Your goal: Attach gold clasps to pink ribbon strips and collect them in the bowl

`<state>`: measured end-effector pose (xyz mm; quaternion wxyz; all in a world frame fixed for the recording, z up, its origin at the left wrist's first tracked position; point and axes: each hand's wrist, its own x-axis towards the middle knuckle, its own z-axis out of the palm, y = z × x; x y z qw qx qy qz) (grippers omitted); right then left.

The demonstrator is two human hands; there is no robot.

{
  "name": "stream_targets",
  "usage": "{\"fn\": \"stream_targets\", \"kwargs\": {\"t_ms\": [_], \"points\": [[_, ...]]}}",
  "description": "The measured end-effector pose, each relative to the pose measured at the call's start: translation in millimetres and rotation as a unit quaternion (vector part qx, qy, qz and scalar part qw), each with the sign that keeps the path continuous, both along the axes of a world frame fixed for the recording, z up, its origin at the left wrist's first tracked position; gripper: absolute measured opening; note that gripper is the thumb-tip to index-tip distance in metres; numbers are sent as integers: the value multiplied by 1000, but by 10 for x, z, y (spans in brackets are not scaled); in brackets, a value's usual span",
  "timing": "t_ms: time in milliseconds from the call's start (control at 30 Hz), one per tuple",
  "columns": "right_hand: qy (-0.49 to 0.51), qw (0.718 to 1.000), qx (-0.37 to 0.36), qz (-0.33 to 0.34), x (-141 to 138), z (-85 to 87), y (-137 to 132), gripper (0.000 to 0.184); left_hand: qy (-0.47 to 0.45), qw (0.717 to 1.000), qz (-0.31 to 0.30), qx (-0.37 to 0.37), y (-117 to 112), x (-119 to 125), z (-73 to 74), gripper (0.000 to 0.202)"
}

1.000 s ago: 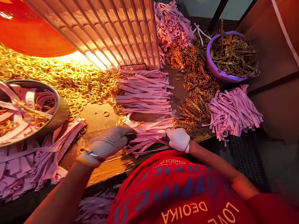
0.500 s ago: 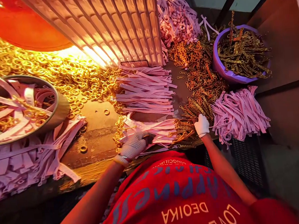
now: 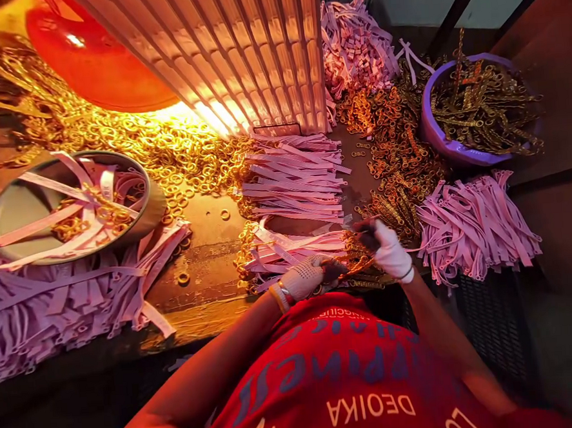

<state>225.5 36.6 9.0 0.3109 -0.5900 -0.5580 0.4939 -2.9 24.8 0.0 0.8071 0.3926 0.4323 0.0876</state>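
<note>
My left hand point(image 3: 310, 277), in a white dotted glove with bare dark fingertips, is closed at the front edge of the table. Its fingertips pinch the end of a short gold chain point(image 3: 359, 265). Close by on the right, my right hand point(image 3: 389, 249), in a white glove, has its fingers curled together; what they hold, if anything, is hidden. Behind the left hand lies a row of pink straps point(image 3: 297, 244) with gold rings point(image 3: 244, 255) at their left ends and gold chains at their right. Another row of pink straps point(image 3: 294, 181) lies farther back.
A purple bowl point(image 3: 430, 124) of gold chains stands right, above a pink strap pile point(image 3: 481, 228). Loose chain pieces point(image 3: 389, 149) spread beside it. At left, a metal bowl point(image 3: 150, 212) holds straps and rings. A ribbed panel point(image 3: 237, 55) and red lamp point(image 3: 102, 64) stand behind.
My left hand has moved right along the straps toward the chains. My right hand has come in from the chain pile toward the left hand. The view has shifted slightly.
</note>
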Motion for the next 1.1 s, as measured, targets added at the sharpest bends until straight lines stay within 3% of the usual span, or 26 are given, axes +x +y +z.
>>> {"fn": "stream_targets", "kwargs": {"t_ms": [100, 167, 267, 367, 433, 567, 667, 767, 833, 967, 1100], "points": [[-102, 973, 30, 206, -369, 217, -78, 31, -33, 999, 31, 26, 9, 60, -6, 11], [-142, 957, 43, 250, -512, 232, -124, 35, -44, 997, 42, 37, 6, 56, -2, 10], [-27, 990, 22, 140, -554, 153, -174, 26, -42, 997, 58, 29, -26, -24, 65, 18], [130, 991, -32, 13, -531, 62, -218, 30, -17, 989, 143, 12, -83, -128, 178, 27], [188, 980, -57, -29, -550, 23, -252, 35, -16, 982, 186, 11, -123, -169, 236, 32], [203, 976, -55, -63, -656, 0, -334, 36, -21, 984, 177, 26, -198, -151, 273, 33], [132, 991, -7, -30, -669, 25, -390, 33, -19, 981, 189, 32, -244, -111, 280, 32], [-17, 997, 58, 44, -578, 63, -405, 39, -29, 981, 190, 30, -266, -122, 297, 36], [-93, 988, 82, 95, -509, 74, -387, 46, -36, 983, 180, 17, -266, -154, 301, 37], [-138, 966, 88, 203, -515, 64, -349, 45, -57, 987, 147, -9, -251, -164, 255, 33], [-254, 919, 66, 295, -650, 120, -388, 36, -56, 986, 156, 5, -250, -86, 180, 33]]}}
